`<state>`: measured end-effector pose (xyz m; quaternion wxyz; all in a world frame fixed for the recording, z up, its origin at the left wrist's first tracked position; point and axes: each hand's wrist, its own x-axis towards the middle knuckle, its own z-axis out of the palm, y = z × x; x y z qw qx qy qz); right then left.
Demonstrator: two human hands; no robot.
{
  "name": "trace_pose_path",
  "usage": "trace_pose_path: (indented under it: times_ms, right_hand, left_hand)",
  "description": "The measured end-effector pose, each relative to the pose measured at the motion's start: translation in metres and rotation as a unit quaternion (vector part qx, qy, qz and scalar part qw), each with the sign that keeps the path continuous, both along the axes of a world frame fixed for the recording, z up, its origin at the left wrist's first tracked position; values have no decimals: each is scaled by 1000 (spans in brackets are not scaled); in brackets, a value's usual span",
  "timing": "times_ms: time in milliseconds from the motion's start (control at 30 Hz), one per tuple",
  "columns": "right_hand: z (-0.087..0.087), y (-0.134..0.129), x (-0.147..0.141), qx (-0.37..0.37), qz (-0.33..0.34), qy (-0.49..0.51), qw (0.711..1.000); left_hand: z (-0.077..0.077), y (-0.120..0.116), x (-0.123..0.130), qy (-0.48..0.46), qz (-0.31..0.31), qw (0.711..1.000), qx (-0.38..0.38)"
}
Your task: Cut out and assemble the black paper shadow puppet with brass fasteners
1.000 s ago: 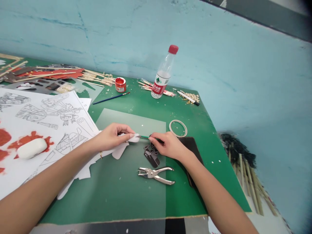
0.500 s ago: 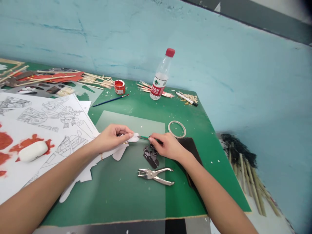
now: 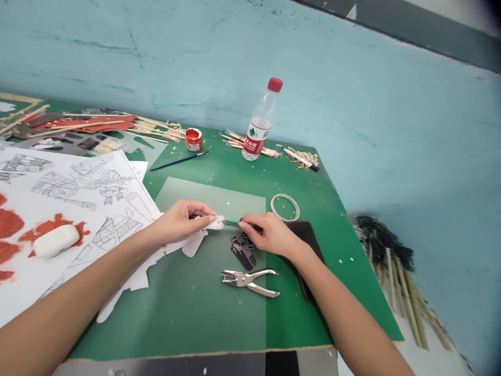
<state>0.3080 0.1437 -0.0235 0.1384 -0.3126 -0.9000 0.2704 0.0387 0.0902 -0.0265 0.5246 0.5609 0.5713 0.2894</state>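
My left hand (image 3: 186, 219) pinches a white paper cut-out (image 3: 216, 223) between thumb and fingers. It belongs to a group of white cut-out pieces (image 3: 192, 245) lying under that hand, with small brass-coloured fasteners on them. My right hand (image 3: 266, 232) is closed round a thin green tool (image 3: 232, 222), whose tip reaches the end of the cut-out; its exact kind is too small to tell. Just below the right hand lies a black cut-out with white line drawing (image 3: 243, 253). A silver hole punch (image 3: 246, 279) rests nearer to me on the translucent mat (image 3: 183, 313).
Printed sheets (image 3: 82, 209) and a white rounded case (image 3: 56, 241) lie left. Behind are a red paint pot (image 3: 193, 140), a blue brush (image 3: 179, 161) and an upright bottle (image 3: 258, 128). A tape roll (image 3: 285, 208) and a dark flat object (image 3: 303, 235) lie right.
The whole view has shifted very slightly. Both hands keep nearly the same pose, with the cut-out and green tool still held.
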Motion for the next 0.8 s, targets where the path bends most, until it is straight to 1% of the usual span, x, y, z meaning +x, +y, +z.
trace_pose_path:
  times_ms: [100,300,400,633,800]
  right_hand:
    - [2,1,1,-6,5,-7,1000]
    - [6,1,0,-37,19,6,999]
    - [8,2,1,-47,22,1,999]
    - [9,2,1,-16,28,-23,999]
    - [12,2,0,-31,33,-34,998]
  left_hand:
    - [1,1,0,8,-13,1000,8]
    - [12,0,0,26,-32,999,23]
    - [14,-1,1,29,-40,999,22]
    - [15,-1,5,43,-46,997,36]
    - [16,-1,3,44,-51,997,43]
